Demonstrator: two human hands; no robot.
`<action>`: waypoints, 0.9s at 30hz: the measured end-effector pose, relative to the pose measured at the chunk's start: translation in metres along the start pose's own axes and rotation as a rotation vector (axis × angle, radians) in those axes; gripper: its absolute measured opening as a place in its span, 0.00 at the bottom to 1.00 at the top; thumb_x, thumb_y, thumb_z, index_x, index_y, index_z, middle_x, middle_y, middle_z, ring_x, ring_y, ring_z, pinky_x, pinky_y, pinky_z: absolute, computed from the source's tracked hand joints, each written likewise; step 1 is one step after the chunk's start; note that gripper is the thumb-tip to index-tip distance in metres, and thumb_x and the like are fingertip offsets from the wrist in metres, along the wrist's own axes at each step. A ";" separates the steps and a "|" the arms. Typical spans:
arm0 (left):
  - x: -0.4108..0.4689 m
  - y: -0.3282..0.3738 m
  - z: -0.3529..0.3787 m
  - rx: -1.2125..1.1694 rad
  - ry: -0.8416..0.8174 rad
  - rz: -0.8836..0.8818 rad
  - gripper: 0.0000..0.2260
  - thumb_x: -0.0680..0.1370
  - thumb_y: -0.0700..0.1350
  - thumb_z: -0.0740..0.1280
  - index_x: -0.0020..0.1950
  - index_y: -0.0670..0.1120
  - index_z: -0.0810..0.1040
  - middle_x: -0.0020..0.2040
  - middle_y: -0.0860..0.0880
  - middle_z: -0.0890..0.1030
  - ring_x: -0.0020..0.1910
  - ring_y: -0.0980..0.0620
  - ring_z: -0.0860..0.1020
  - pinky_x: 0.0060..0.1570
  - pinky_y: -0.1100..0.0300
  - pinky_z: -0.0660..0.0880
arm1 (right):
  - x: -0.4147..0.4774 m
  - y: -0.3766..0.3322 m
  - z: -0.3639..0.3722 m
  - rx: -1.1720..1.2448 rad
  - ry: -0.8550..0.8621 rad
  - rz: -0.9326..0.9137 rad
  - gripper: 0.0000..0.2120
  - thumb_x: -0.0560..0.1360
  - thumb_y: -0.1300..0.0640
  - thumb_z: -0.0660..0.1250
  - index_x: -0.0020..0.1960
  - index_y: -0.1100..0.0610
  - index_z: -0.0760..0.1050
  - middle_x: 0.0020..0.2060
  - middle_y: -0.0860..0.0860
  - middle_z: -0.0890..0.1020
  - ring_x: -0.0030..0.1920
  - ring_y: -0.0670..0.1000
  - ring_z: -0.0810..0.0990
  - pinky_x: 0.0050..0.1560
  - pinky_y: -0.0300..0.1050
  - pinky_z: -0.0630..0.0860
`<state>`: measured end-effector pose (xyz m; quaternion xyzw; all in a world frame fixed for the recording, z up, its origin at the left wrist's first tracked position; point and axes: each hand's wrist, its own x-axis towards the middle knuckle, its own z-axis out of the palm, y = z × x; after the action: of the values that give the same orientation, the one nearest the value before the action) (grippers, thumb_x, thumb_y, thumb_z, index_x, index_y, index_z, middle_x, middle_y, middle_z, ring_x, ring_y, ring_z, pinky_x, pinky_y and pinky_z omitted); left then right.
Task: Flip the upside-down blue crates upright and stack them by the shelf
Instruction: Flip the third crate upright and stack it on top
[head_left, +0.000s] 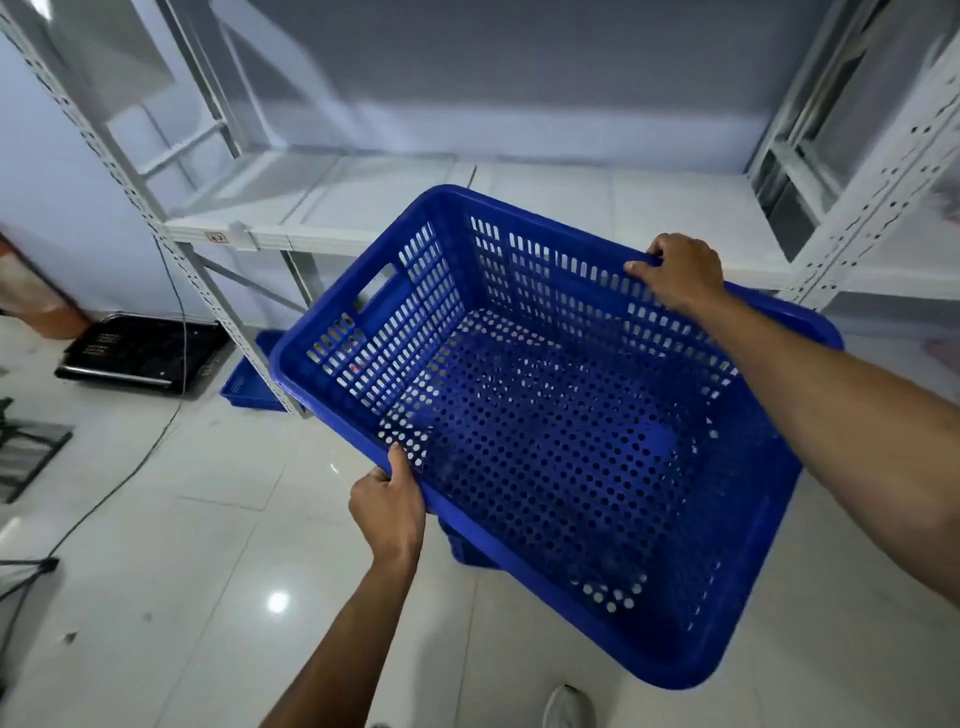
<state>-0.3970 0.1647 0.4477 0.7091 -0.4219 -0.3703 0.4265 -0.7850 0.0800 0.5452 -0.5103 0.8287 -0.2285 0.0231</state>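
Note:
A large blue perforated crate (545, 447) hangs in the air in front of me, opening up and tilted toward me. My left hand (387, 506) grips its near rim, thumb over the edge. My right hand (675, 273) grips the far rim, fingers curled over it. Below the held crate a part of another blue crate (467, 553) shows on the floor. A further blue crate (249, 382) lies on the floor behind the shelf post. The white metal shelf (363, 208) stands right behind the crate.
A black tray-like unit (140, 353) sits on the floor at the left, with a cable (130, 467) running across the white tiles. A dark stand (26, 457) is at the left edge. My shoe (569, 706) shows at the bottom.

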 end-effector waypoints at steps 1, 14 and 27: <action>-0.010 -0.002 0.009 0.007 0.000 -0.017 0.24 0.80 0.51 0.63 0.27 0.42 0.62 0.25 0.47 0.65 0.25 0.50 0.63 0.31 0.54 0.65 | 0.004 0.009 -0.001 -0.013 -0.011 -0.011 0.20 0.76 0.44 0.68 0.53 0.62 0.77 0.51 0.59 0.82 0.50 0.61 0.79 0.48 0.51 0.72; -0.060 -0.008 0.058 -0.190 -0.440 -0.181 0.26 0.81 0.54 0.62 0.42 0.31 0.81 0.32 0.38 0.84 0.33 0.41 0.85 0.42 0.56 0.80 | 0.062 0.043 0.018 -0.082 -0.071 0.029 0.20 0.75 0.43 0.69 0.55 0.59 0.79 0.54 0.57 0.81 0.54 0.61 0.78 0.52 0.53 0.75; -0.061 0.005 0.103 -0.250 -0.712 -0.498 0.24 0.81 0.52 0.64 0.54 0.29 0.80 0.43 0.34 0.85 0.35 0.39 0.84 0.48 0.49 0.82 | 0.125 0.052 0.059 -0.101 -0.159 0.033 0.19 0.75 0.44 0.70 0.61 0.54 0.79 0.61 0.58 0.76 0.59 0.63 0.75 0.57 0.55 0.74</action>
<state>-0.5117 0.1891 0.4252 0.5607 -0.3110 -0.7305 0.2350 -0.8723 -0.0285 0.4955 -0.5137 0.8430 -0.1448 0.0667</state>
